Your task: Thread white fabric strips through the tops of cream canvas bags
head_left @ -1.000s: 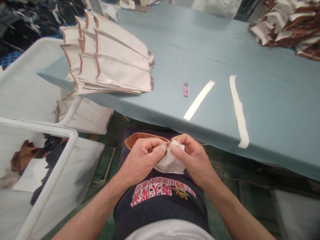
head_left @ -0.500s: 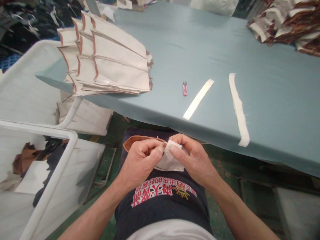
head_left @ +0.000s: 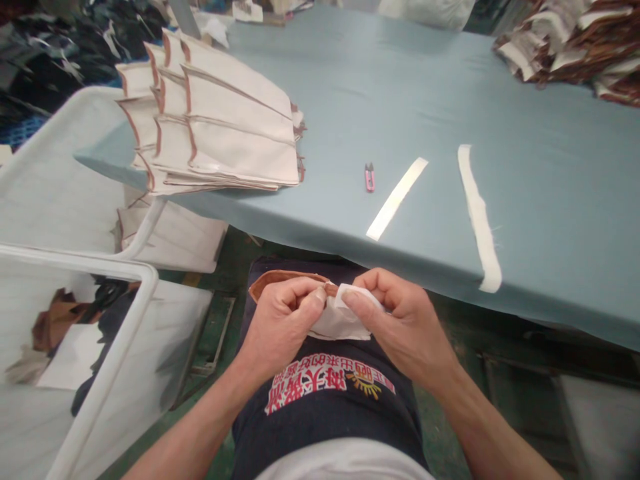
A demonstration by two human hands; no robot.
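**Desk:** What are the hands holding?

**Operator:** From the head view, my left hand [head_left: 283, 320] and right hand [head_left: 400, 327] are both closed in a pinch on the small white fabric piece [head_left: 343, 325]. The thumbs and forefingers almost meet at its top edge. It sits low in front of my body, over the dark apron [head_left: 325, 400], below the near edge of the worktop [head_left: 350, 87] and not resting on it. A brown trim [head_left: 280, 279] curves out from behind my left knuckles. I can't tell how it joins the white part, because the fingers cover that spot.

**Desk:** What's on the worktop?

**Operator:** A fanned stack of cream panels [head_left: 225, 133] with brown edging lies at the left, hanging over the corner. The pink thread snips [head_left: 369, 177] are near the middle. Just right of them is a flat cream strip [head_left: 397, 199] lying on a slant, and further right a longer white strip [head_left: 479, 217] whose end droops over the near edge. A patterned brown-and-white pile [head_left: 575, 47] is at the far right corner, well apart from everything else.

**Desk:** Is anything in the way of the hands?

**Operator:** The worktop's near edge is just above them. To my left stand two white bins [head_left: 117, 333]. The nearer one holds brown and dark scraps, and more cream panels lie between the farther one and the worktop.
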